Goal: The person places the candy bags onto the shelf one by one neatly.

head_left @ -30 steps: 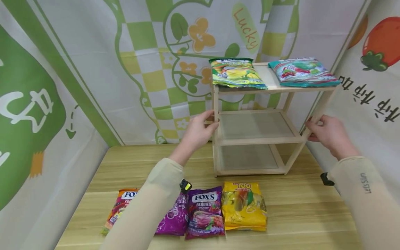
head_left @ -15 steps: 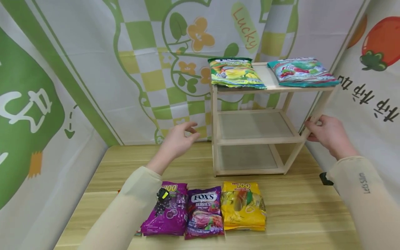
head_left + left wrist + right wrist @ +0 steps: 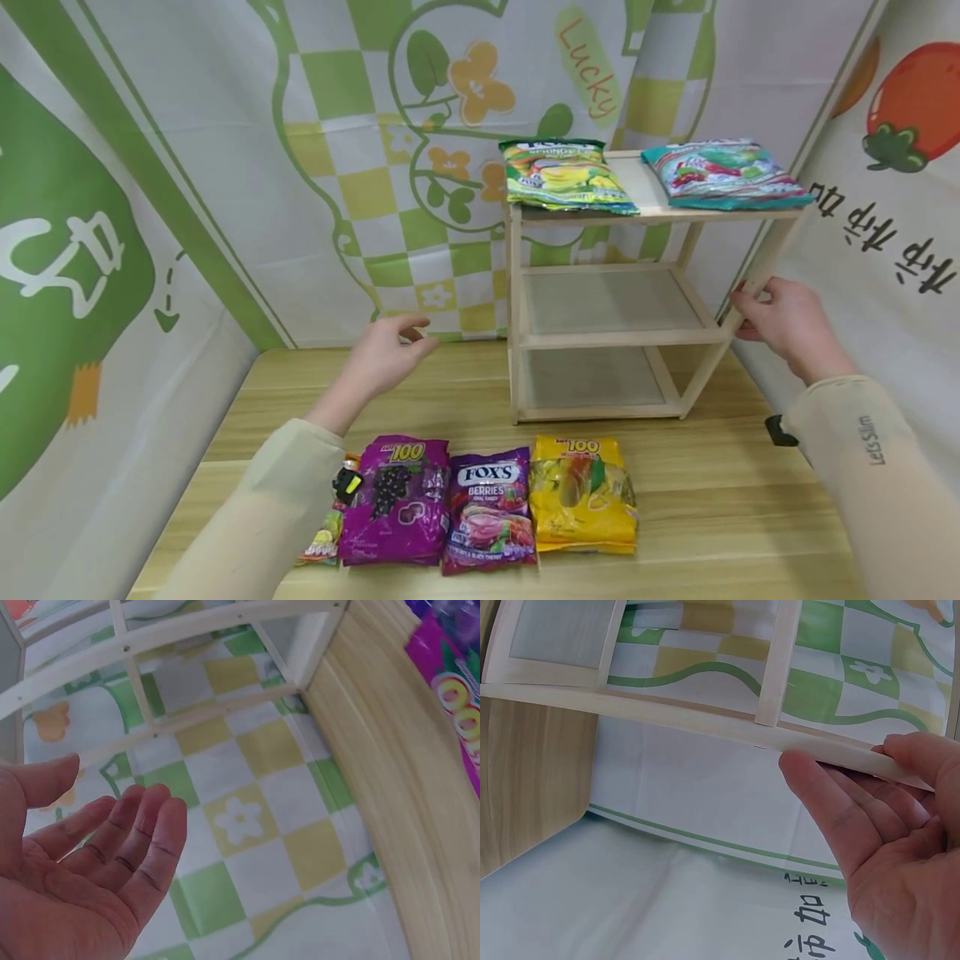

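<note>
A three-tier wooden shelf (image 3: pixel 622 339) stands at the back right of the table. My right hand (image 3: pixel 787 323) pinches its right front post between thumb and fingers; the right wrist view shows the fingers (image 3: pixel 832 802) against the wooden post (image 3: pixel 682 716). My left hand (image 3: pixel 386 354) hovers left of the shelf, apart from it, with relaxed fingers (image 3: pixel 161 840) and nothing in them. On the top tier lie a green-yellow Fox's candy bag (image 3: pixel 568 177) and a teal-red candy bag (image 3: pixel 727 175).
Along the table front lie a purple Lot 100 bag (image 3: pixel 397 504), a dark purple Fox's Berries bag (image 3: pixel 491 512) and a yellow Lot 100 bag (image 3: pixel 583 496). Partly behind my left sleeve is an orange-green candy bag (image 3: pixel 326 537). Printed cloth (image 3: pixel 330 192) walls enclose the table (image 3: pixel 720 492).
My left hand has let go of the shelf's left post and moved left and down, away from it. My right hand still holds the right post; the shelf stays in place.
</note>
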Available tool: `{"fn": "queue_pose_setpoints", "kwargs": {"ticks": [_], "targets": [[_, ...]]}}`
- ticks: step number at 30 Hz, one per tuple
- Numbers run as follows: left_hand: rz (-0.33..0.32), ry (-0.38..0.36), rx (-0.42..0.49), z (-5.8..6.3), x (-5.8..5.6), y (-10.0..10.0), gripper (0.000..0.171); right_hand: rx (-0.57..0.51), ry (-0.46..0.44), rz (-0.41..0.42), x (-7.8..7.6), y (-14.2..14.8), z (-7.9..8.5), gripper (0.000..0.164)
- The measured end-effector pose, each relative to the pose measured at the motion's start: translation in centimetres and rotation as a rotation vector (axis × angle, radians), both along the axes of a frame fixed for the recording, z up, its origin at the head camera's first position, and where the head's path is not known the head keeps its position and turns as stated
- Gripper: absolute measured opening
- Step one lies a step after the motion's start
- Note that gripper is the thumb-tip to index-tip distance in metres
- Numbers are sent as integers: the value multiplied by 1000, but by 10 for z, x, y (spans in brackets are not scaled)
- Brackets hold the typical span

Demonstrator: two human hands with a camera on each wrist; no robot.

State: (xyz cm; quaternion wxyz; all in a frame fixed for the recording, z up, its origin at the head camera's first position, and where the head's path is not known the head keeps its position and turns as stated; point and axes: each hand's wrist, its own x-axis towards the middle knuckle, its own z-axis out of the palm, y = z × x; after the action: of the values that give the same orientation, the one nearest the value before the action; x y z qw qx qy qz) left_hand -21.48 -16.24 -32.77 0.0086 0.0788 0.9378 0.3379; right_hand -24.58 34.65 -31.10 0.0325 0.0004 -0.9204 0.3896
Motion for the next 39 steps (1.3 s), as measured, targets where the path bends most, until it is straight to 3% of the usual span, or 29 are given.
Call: {"fn": "queue_pose_setpoints", "kwargs": {"ticks": [12,21,29,39], "targets": [[-15,-50,-87,-17,9,-39,51,-19,2,-2,1,2,-2,54],[29,-151,-130,-35,19,-71,59,-3,2,-6,1,1,-1,54],[39,-168,-163,-44,28,-92,59,1,8,-5,0,0,-1,52],[75,-259,-196,-62,38,-126,59,4,11,-1,2,0,-1,51]]}}
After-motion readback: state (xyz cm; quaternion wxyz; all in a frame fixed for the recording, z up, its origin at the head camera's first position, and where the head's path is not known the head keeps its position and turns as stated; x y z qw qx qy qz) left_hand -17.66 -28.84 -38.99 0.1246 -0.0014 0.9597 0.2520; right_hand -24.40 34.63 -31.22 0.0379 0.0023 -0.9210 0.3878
